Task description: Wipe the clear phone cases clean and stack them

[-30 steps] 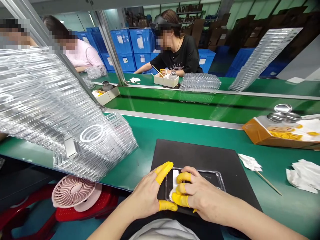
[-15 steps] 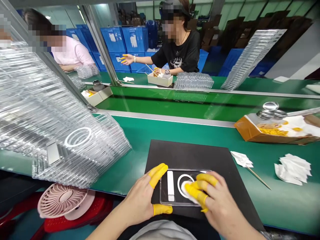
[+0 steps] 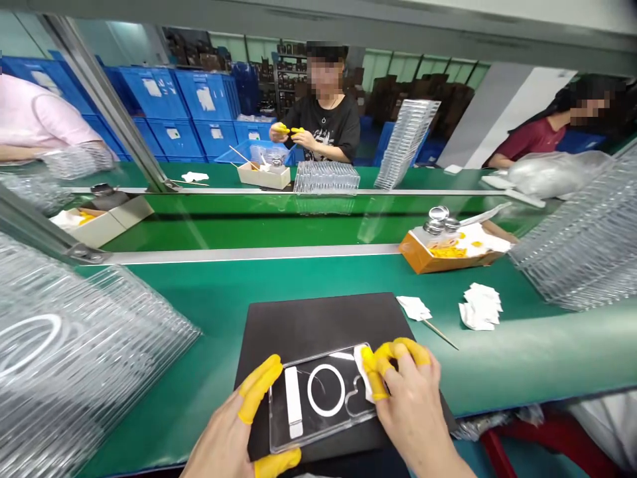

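A clear plastic case, bearing a white ring and a white bar, lies slightly tilted on a black mat. My left hand wears yellow finger cots and spans the case's left end, fingers at the upper corner and thumb at the lower one, holding it. Over the right end, my right hand, also in yellow finger cots, pinches a folded white wipe against the case. A curved clear outline shows in the case beside the wipe.
Stacks of clear cases rise at left and right. A cardboard box holds finger cots and metal-topped bottles. Crumpled wipes and a wooden stick lie right of the mat. Co-workers sit beyond the green divider.
My right hand has moved the wipe from the ring to the case's right end. The case has turned slightly, its right end farther away. The head view has swung right.
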`<control>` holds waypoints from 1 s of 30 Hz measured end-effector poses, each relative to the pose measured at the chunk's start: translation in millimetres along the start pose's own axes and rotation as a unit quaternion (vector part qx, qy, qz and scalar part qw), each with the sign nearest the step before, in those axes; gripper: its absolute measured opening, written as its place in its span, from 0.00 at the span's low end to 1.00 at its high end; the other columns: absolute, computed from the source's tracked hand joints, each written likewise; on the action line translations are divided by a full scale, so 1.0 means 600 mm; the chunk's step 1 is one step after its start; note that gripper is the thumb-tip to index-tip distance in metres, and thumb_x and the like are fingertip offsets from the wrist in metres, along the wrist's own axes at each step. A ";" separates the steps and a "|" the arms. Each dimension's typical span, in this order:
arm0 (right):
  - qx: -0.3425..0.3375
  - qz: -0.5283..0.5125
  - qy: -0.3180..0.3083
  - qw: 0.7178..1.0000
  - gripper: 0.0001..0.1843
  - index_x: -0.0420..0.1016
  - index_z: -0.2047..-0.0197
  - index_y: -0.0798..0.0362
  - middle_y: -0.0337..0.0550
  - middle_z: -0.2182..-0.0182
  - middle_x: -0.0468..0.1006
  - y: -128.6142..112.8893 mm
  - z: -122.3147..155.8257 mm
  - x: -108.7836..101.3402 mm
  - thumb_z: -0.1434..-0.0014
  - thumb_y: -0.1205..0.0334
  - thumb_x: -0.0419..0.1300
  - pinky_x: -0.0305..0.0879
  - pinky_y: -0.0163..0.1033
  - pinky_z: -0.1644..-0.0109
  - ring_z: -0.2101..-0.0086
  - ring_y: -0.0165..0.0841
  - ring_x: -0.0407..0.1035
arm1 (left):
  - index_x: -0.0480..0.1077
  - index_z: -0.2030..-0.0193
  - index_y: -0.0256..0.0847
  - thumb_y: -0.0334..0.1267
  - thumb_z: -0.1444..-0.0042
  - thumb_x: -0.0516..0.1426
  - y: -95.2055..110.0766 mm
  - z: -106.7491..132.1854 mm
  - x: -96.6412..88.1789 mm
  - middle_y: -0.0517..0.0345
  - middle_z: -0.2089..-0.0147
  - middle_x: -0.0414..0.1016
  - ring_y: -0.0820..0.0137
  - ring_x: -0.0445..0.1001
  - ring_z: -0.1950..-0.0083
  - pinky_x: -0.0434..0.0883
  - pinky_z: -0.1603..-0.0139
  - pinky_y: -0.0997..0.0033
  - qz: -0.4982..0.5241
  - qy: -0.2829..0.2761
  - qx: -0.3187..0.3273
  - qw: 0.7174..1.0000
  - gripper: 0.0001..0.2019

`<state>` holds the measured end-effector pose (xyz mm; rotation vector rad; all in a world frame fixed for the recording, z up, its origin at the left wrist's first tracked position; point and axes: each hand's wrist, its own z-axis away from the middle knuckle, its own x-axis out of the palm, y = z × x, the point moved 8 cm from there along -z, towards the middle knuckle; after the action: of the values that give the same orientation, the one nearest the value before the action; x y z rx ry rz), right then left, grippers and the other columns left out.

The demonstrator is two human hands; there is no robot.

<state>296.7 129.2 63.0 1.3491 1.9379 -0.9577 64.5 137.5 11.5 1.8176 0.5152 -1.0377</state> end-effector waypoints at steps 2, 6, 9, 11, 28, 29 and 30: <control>0.007 0.005 0.004 1.000 0.08 0.67 0.71 0.50 0.50 0.66 0.67 0.011 0.011 -0.011 0.46 0.73 0.52 0.59 0.60 0.52 0.57 0.48 0.60 | 0.43 0.29 0.52 0.46 0.48 0.65 0.001 -0.002 0.000 0.49 0.35 0.66 0.52 0.70 0.38 0.73 0.43 0.56 -0.004 -0.009 0.001 1.000 0.46; 0.035 0.005 0.019 0.999 0.09 0.69 0.69 0.51 0.51 0.64 0.68 -0.004 0.016 -0.002 0.42 0.71 0.51 0.60 0.60 0.53 0.57 0.48 0.60 | 0.43 0.29 0.51 0.47 0.49 0.66 0.004 -0.005 -0.005 0.47 0.35 0.67 0.52 0.71 0.39 0.75 0.44 0.57 -0.016 -0.004 0.016 1.000 0.48; 0.021 -0.025 0.012 0.999 0.10 0.70 0.67 0.51 0.51 0.61 0.69 -0.016 0.014 0.009 0.43 0.73 0.51 0.60 0.58 0.51 0.55 0.48 0.61 | 0.45 0.29 0.50 0.48 0.48 0.66 0.003 -0.004 -0.004 0.46 0.35 0.66 0.53 0.71 0.39 0.74 0.43 0.57 -0.016 -0.006 0.015 1.000 0.45; 0.013 -0.051 0.001 0.999 0.12 0.72 0.65 0.50 0.49 0.60 0.70 -0.013 0.013 0.011 0.43 0.74 0.51 0.59 0.56 0.51 0.54 0.46 0.61 | 0.46 0.30 0.50 0.49 0.48 0.65 0.001 -0.002 -0.002 0.47 0.34 0.65 0.53 0.70 0.38 0.73 0.42 0.57 -0.007 -0.008 0.004 1.000 0.44; -0.274 -0.246 -0.213 0.905 0.11 0.75 0.66 0.44 0.35 0.71 0.76 -0.101 -0.017 0.051 0.40 0.71 0.55 0.52 0.48 0.42 0.61 0.33 0.65 | 0.35 0.28 0.47 0.51 0.47 0.64 0.033 -0.017 -0.014 0.40 0.35 0.64 0.49 0.67 0.36 0.72 0.43 0.48 -0.016 -0.042 0.019 0.999 0.50; -0.291 -0.256 -0.234 0.892 0.11 0.74 0.68 0.45 0.34 0.72 0.75 -0.119 -0.017 0.058 0.41 0.71 0.56 0.51 0.48 0.41 0.62 0.32 0.65 | 0.36 0.28 0.46 0.52 0.47 0.64 0.034 -0.017 -0.013 0.39 0.35 0.64 0.48 0.66 0.36 0.72 0.43 0.48 -0.015 -0.044 0.020 0.999 0.50; -0.307 -0.266 -0.247 0.880 0.11 0.73 0.69 0.46 0.33 0.73 0.74 -0.136 -0.016 0.064 0.41 0.71 0.56 0.51 0.48 0.41 0.63 0.31 0.64 | 0.37 0.29 0.46 0.53 0.48 0.65 0.034 -0.017 -0.012 0.39 0.35 0.64 0.48 0.66 0.35 0.72 0.43 0.48 -0.013 -0.046 0.019 0.999 0.50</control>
<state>206.7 138.7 56.8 0.1782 1.9668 -0.7167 79.3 137.6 30.3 1.7910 0.4676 -1.1510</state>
